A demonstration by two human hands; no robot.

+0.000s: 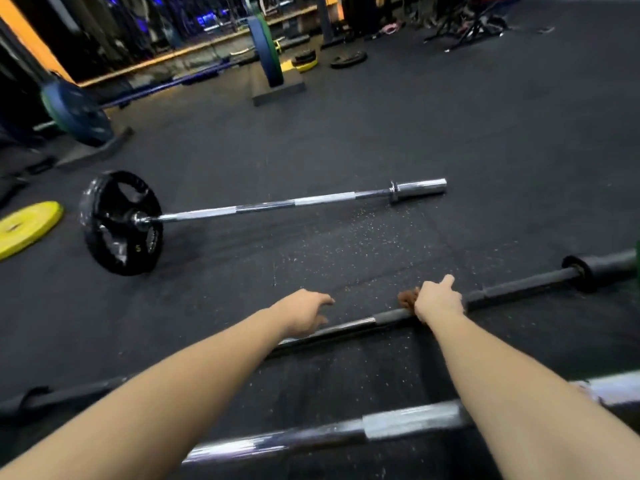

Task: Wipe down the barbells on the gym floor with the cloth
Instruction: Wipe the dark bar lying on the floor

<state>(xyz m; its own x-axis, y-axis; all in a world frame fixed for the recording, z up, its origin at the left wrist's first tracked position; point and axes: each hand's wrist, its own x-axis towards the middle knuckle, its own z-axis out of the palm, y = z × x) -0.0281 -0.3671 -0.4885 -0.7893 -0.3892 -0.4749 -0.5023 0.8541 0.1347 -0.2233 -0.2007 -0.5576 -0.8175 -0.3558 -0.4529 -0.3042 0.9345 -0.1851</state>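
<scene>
A dark barbell (519,287) lies across the rubber floor in front of me. My right hand (438,299) grips a brown cloth (407,299) wrapped on its shaft near the middle, thumb sticking up. My left hand (304,315) hovers just above the same bar to the left, fingers relaxed and holding nothing. A chrome barbell (346,433) lies nearest me under my forearms. Farther out, a second chrome barbell (294,204) lies with one black plate (119,223) on its left end.
A yellow plate (26,226) lies flat at the left. A loaded barbell with blue-green plates (265,51) rests on blocks at the back. Loose plates (348,59) and racks stand along the far wall. Bare floor separates the bars.
</scene>
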